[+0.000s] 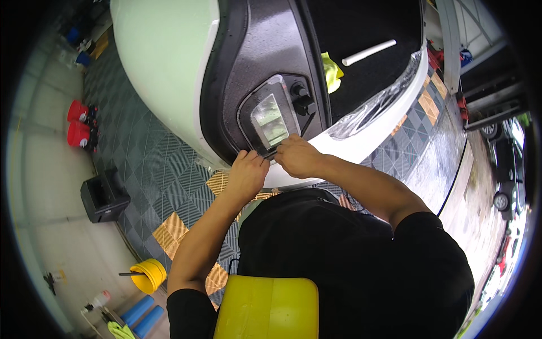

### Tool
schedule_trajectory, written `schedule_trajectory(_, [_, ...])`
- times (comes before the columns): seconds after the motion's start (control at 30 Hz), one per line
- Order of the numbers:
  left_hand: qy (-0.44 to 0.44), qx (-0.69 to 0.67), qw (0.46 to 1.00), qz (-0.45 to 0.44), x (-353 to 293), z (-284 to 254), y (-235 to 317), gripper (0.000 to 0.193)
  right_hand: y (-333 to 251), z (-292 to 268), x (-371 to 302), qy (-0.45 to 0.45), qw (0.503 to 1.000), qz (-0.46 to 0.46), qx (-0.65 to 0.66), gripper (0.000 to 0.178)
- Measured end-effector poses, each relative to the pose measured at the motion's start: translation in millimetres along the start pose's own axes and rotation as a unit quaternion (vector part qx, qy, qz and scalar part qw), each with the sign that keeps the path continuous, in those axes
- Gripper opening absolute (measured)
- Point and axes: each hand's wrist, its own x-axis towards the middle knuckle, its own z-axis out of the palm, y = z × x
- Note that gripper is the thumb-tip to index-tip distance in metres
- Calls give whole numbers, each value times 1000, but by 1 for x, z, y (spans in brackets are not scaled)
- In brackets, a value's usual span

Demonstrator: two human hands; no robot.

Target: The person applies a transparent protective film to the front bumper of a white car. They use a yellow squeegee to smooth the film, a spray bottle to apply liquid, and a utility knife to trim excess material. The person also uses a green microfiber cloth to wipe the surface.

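Clear plastic film (271, 120) covers the dark panel's recess on the pale green car (164, 62); my left hand (247, 175) and right hand (298, 157) fingers pinch its near edge.

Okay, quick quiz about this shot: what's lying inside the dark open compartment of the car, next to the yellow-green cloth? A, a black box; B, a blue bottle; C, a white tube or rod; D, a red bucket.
C: a white rod lies on the dark liner of the open compartment, just right of the yellow-green cloth.
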Motion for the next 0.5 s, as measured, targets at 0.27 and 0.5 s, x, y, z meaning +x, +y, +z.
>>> schedule_trajectory(0.27, [-316,-56,946,-45,24,-20,-5,22,-12,12,30,-70,982,77,160,26])
schedule_trajectory(0.5, [-299,-203,926,-105,34,-33,-11,16,-15,12,19,-76,960,98,252,28])
